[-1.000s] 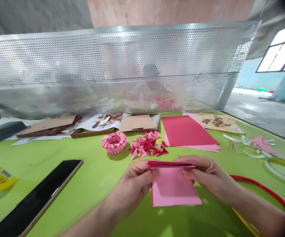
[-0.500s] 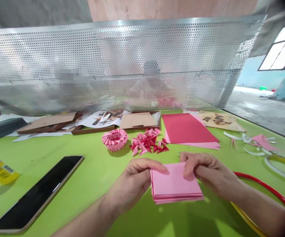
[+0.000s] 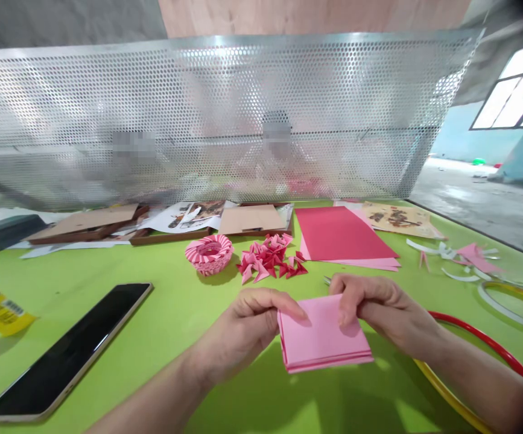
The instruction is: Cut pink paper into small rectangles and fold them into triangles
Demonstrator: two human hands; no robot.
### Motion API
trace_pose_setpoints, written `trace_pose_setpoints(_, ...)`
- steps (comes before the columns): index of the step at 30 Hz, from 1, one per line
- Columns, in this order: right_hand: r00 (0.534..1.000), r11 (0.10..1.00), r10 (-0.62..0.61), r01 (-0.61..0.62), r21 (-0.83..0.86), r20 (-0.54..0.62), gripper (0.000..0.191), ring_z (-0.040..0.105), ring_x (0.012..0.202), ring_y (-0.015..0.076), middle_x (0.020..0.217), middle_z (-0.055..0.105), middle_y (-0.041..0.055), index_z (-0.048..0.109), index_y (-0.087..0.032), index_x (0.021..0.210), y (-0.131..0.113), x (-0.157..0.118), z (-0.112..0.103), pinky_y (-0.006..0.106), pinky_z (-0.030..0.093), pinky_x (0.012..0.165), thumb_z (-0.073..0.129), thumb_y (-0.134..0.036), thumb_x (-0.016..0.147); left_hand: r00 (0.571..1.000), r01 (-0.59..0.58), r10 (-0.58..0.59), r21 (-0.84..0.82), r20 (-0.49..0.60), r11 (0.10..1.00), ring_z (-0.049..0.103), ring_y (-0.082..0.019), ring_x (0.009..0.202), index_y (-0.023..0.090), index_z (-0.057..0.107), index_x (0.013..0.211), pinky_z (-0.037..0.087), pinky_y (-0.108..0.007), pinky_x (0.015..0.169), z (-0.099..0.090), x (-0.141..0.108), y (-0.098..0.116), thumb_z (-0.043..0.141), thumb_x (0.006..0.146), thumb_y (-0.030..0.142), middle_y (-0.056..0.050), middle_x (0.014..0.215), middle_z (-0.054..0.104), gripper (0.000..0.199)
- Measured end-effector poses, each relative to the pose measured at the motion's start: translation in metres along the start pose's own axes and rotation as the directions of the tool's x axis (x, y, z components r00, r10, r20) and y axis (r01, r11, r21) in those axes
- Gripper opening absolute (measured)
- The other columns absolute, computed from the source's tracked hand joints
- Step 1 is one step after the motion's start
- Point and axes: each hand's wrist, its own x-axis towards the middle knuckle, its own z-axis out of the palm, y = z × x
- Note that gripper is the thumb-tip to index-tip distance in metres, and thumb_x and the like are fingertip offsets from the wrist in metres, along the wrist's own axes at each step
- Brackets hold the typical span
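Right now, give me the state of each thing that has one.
Pink paper, folded in layers, gripped at both sides.
Left hand, closed on its left edge.
Right hand, pinching its upper right.
Phone, flat, screen dark.
Striped paper bowl, upright, open-topped.
Small paper pieces, folded, heaped.
Red sheet, flat, unfolded.
Paper scraps, loose, scattered.
Perforated panel, standing.

Left grip [image 3: 253, 322] bare, right grip [image 3: 381, 307] bare; forearms [image 3: 166, 389] bare.
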Motion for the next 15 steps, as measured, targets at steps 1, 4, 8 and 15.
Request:
trace_pose_setpoints(1,1.000,1.000,-0.014,0.014,-0.023,0.009,0.028,0.050,0.065,0.0108,0.070,0.055,-0.0008,0.067,-0.020,0.069,-0.0007,-0.0001,0.0000,0.022,0.036,0.060,0.047,-0.002,0.078,1.000,0.004,-0.004,-0.006,0.007,1.000,0.059,-0.011,0.065,0.014,0.074,0.073,0.043,-0.018,0.058,-0.0003,0.0003,0.0001,0.069,0.069,0.019,-0.003,0.070,0.066,0.008)
trace_pose_setpoints(4,0.999,0.996,-0.046,0.048,-0.080,0.028,0.029,0.051,0.066,0.0116,0.070,0.056,-0.0003,0.067,-0.020,0.071,-0.0019,-0.0002,-0.0003,0.023,0.037,0.061,0.046,0.000,0.079,1.000,0.017,-0.017,-0.025,0.016,1.000,0.059,-0.011,0.065,0.014,0.074,0.073,0.044,-0.018,0.058,-0.0012,0.0010,0.0004,0.068,0.069,0.015,-0.003,0.070,0.065,0.007)
trace_pose_setpoints(8,0.996,0.986,-0.076,0.082,-0.147,0.045,0.030,0.052,0.067,0.0121,0.072,0.057,0.0001,0.066,-0.020,0.072,-0.0019,-0.0001,-0.0019,0.024,0.038,0.062,0.046,0.001,0.079,0.999,0.031,-0.031,-0.036,0.010,0.999,0.059,-0.010,0.064,0.013,0.074,0.074,0.044,-0.017,0.057,-0.0028,0.0013,0.0013,0.061,0.070,0.008,-0.003,0.070,0.067,0.014)
trace_pose_setpoints(15,0.991,0.932,-0.114,0.130,-0.337,0.065,0.031,0.052,0.070,0.0125,0.074,0.056,0.0011,0.066,-0.019,0.073,-0.0034,-0.0021,-0.0011,0.023,0.039,0.062,0.043,0.001,0.078,0.998,0.024,-0.022,0.043,-0.063,0.999,0.057,-0.011,0.065,0.010,0.074,0.075,0.043,-0.018,0.059,-0.0073,0.0017,-0.0008,0.057,0.067,0.011,-0.006,0.071,0.069,0.019)
